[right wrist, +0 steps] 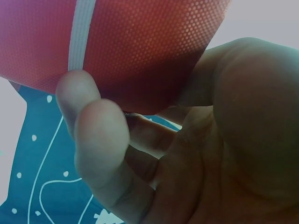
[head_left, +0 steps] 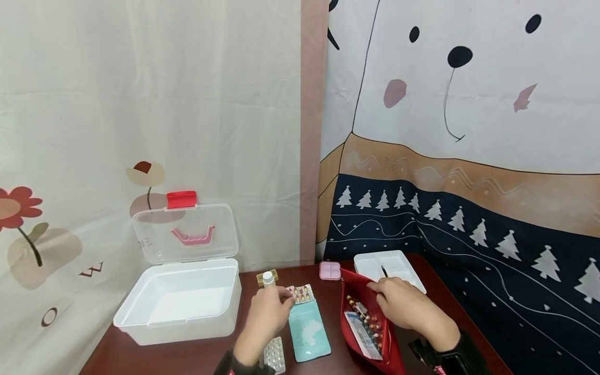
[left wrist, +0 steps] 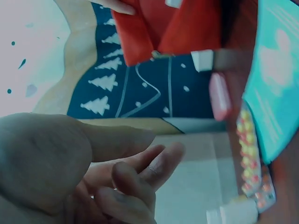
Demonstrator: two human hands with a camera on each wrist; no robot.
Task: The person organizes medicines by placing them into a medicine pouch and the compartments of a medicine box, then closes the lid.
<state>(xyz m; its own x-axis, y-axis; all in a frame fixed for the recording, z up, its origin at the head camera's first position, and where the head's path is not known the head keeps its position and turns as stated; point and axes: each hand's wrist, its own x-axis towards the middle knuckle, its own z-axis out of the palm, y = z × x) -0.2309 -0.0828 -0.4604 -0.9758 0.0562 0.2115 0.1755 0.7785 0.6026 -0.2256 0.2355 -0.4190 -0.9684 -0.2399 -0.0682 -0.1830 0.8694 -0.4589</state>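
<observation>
My right hand (head_left: 409, 306) grips the top edge of a red pouch (head_left: 360, 287), which stands gaping on the table. In the right wrist view the fingers curl at the edge of its red fabric (right wrist: 140, 51), beside a white strap. Capsule blister strips (head_left: 371, 324) and a pale printed packet (head_left: 362, 336) lie inside it. My left hand (head_left: 266, 312) hovers with loosely bent fingers and nothing between them in the left wrist view. Near it are a white-capped bottle (head_left: 269, 278), a red-and-yellow capsule blister pack (head_left: 303, 293) and a teal packet (head_left: 310, 332).
An opened translucent box (head_left: 178, 333) stands on the left, its lid (head_left: 154, 245) tipped back against the curtain. Beyond the pouch are a small pink case (head_left: 330, 271) and a white tray (head_left: 396, 263). A silver blister pack (head_left: 274, 356) lies by the left forearm.
</observation>
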